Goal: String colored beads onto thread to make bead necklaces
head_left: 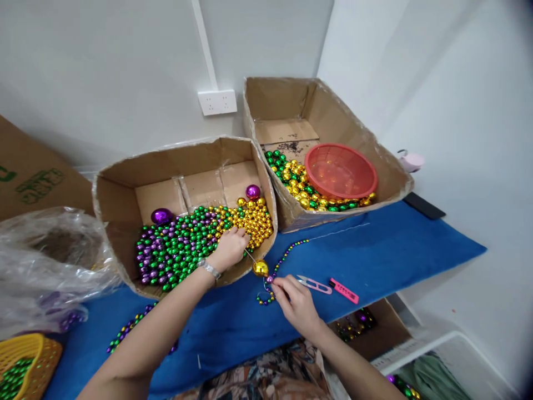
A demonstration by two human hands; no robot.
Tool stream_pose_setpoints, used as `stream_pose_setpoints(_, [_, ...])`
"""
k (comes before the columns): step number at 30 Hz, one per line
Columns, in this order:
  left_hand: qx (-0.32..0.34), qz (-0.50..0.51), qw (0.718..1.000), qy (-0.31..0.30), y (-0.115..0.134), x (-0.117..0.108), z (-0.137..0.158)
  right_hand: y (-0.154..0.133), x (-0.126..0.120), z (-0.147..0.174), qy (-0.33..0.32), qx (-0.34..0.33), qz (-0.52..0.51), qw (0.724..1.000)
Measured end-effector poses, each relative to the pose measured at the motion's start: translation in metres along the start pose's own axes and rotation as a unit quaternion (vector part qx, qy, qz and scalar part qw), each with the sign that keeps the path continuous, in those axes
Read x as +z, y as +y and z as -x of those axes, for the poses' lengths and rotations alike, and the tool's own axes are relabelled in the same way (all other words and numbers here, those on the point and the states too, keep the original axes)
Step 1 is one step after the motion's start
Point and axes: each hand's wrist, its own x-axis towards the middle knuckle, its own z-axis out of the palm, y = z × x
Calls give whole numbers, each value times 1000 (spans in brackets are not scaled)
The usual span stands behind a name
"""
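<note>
Over the near edge of the left cardboard box, my left hand (231,247) is closed on a thin pale thread (250,255); whether part of it is a needle I cannot tell. A large gold bead (260,268) hangs on that thread between my hands. Just below it, my right hand (293,304) pinches a small purple bead (270,279) between thumb and finger. A string of small green, gold and purple beads (284,258) curves over the blue cloth behind my right hand, its bare thread end trailing to the right.
The left box (119,183) holds loose green, purple and gold beads. Behind it, another box (353,125) contains beads and a red basket (341,169). Pink thread snips (316,285) and a pink cutter (345,290) lie right. A yellow basket (50,355) and plastic bag (50,261) stand left.
</note>
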Motion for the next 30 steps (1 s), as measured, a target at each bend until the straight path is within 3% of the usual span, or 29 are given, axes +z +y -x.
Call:
stream_pose_setpoints(6, [-29,6,999,23,-16,-14,15,1,4,-2,1,7,-26,1000])
stream_pose_setpoints(13, [-101,115,983,98,-3,17,-39,0,7,-6,2,-7,-20,1000])
stream_pose_setpoints(17, [-123,231,955,138,-1,23,-45,0,4,-4,5,-3,-9,1000])
stream_pose_setpoints(21, [-137,363,905,173,-1,11,-19,0,2,-3,4,6,-9,1000])
stream_pose_setpoints(23, [-149,461,855,185,2,3,2,1,2,-3,2,5,-10,1000])
stream_pose_setpoints(24, [-161,540,805,187,4,-2,12,1,3,-3,0,4,-10,1000])
stream_pose_setpoints(27, [-204,774,573,175,12,-11,39,0,6,-3,-17,2,-10,1000])
stream_pose_setpoints(28, [-214,813,514,169,14,-12,45,-1,7,-4,-24,0,-11,1000])
stream_pose_setpoints(29, [-220,828,487,167,16,-13,50,-1,8,-4,-30,-2,-12,999])
stream_pose_setpoints(30, [-222,832,479,170,17,-13,54,-2,9,-4,-34,-6,-13,999])
